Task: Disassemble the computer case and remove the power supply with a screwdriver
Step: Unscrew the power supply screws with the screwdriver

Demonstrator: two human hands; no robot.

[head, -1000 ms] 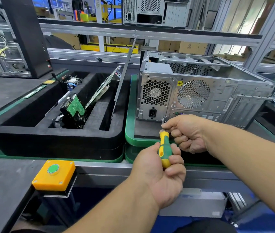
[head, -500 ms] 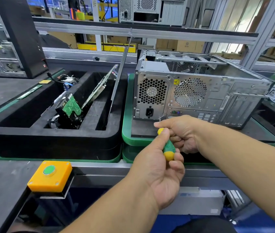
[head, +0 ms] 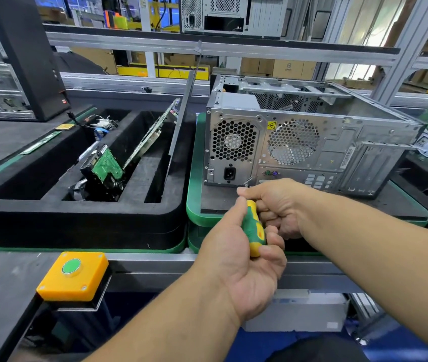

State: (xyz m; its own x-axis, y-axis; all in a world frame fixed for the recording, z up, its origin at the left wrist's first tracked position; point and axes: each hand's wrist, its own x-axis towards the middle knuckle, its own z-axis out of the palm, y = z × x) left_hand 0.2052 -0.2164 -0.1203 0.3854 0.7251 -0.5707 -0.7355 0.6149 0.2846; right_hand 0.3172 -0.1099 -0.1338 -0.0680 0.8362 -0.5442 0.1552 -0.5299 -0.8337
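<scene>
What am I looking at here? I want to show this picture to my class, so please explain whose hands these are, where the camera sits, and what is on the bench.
The camera is worn on a person's head, looking forward and down, so the two arms are that person's own. The left hand grips a yellow and green screwdriver by its handle. The right hand is curled around its front part, near the lower back edge of a metal computer case, which rests on a green tray. The power supply, with its socket and honeycomb vent, sits in the case's left end. Left of it, a black foam bin holds removed circuit boards. A yellow button box is nearest.
</scene>
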